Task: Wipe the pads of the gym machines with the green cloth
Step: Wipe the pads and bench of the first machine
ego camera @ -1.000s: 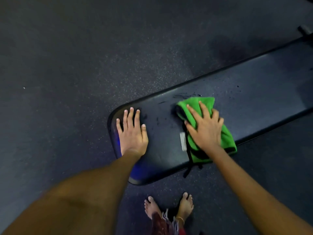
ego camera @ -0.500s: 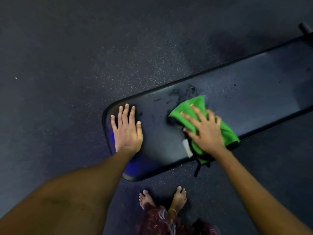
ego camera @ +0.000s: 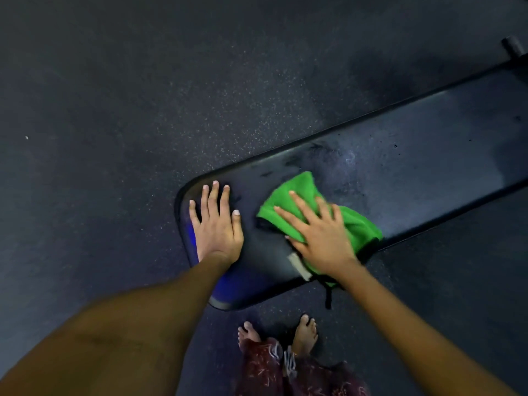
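A long dark bench pad (ego camera: pixel 414 172) runs from the lower middle up to the right edge. My left hand (ego camera: pixel 217 224) lies flat on its rounded near end with straight fingers. A folded green cloth (ego camera: pixel 303 195) with a black edge and a white tag lies on the pad to the right of that hand. My right hand (ego camera: pixel 320 232) presses flat on the cloth, fingers spread and pointing up-left. Dark smears mark the pad just beyond the cloth.
Dark speckled rubber floor (ego camera: pixel 143 110) surrounds the bench. My bare feet (ego camera: pixel 305 332) stand just below the pad's near end. A black metal part of the bench frame (ego camera: pixel 513 45) shows at the top right corner.
My right hand has slid the cloth a little towards my left hand and turned its fingers further left. My left hand has stayed planted on the pad's end.
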{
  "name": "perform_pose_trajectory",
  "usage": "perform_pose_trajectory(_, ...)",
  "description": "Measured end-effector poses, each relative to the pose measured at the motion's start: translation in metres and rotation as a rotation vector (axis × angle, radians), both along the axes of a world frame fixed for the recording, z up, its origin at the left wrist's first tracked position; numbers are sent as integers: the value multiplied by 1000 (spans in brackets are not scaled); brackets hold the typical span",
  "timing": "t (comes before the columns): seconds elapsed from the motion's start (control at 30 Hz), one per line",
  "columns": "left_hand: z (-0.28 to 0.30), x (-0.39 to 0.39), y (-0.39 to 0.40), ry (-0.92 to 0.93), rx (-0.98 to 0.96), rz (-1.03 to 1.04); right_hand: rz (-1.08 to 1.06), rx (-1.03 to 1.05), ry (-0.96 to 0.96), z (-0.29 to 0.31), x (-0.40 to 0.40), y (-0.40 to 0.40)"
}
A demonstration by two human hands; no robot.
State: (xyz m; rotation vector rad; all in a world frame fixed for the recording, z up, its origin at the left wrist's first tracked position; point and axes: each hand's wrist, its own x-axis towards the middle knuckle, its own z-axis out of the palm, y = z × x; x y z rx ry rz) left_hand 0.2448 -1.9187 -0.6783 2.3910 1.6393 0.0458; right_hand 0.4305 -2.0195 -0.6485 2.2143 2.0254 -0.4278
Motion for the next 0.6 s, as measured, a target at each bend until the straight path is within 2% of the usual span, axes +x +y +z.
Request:
perform_pose_trajectory(0.07, 2, 0, 0, 6, -9, 0, -85, -20, -18, -1, 33, -10)
perform_pose_trajectory(0.13, 3, 0, -1, 4, -22, -1, -291, -51, 19, 5, 55, 5)
perform_pose_trajectory(0.2, 3, 1, -1, 6, -29, -2, -509, -63, 67, 4, 59, 34)
perform_pose_trajectory(0.27, 2, 0, -1, 9, -28, 0, -571, -65, 67, 6, 42, 64)
perform_pose_trajectory(0.37, 1, 0, 0, 9, -11, -1, -371, -85, 68, 6, 3, 77)
perform_pose_trajectory(0.47, 0, 0, -1, 5, -7, -6, -83, -37, 48, 5, -16, 41)
perform_pose_trajectory(0.53, 0, 0, -1, -6, -6, -3, 14, 1, 41, 4, -10, 4)
perform_pose_trajectory(0.6, 0, 1, -1, -6, -15, -1, 19, -9, -9, 3, 16, -28)
